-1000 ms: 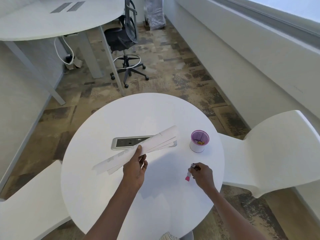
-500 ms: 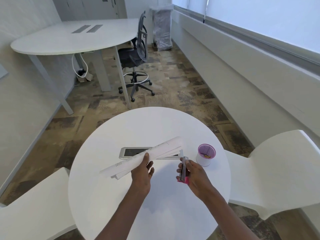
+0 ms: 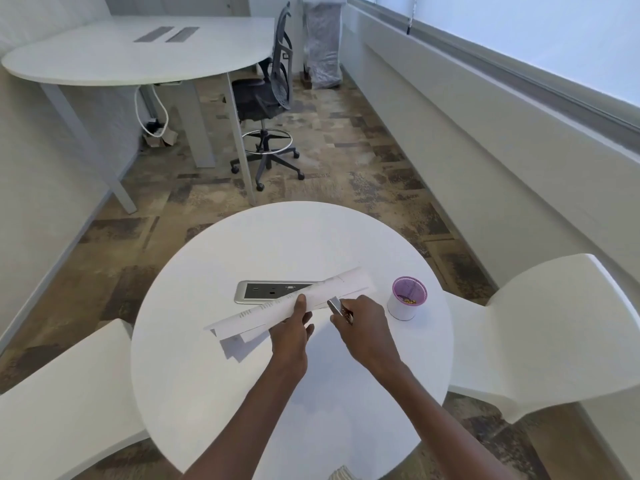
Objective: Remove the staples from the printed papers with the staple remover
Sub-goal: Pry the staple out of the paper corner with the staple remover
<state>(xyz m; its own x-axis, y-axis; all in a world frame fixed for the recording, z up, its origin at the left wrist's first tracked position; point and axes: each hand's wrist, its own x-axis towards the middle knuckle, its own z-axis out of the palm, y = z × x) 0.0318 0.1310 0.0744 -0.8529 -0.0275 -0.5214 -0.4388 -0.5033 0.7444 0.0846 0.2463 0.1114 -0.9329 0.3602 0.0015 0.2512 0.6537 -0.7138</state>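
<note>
white printed papers (image 3: 304,299) held edge-on, slanting above the table, silver staple remover (image 3: 335,304) touching their near edge.

Both forearms are bare to the frame edge, hands (image 3: 291,327) ungloved, without sleeves or rings.

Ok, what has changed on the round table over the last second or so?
The right hand lifted the staple remover off the round table and carried it left and up to the near edge of the printed papers. The left hand kept its grip on the papers, held above the table. The white cup stayed where it was, as did the outlet panel.
</note>
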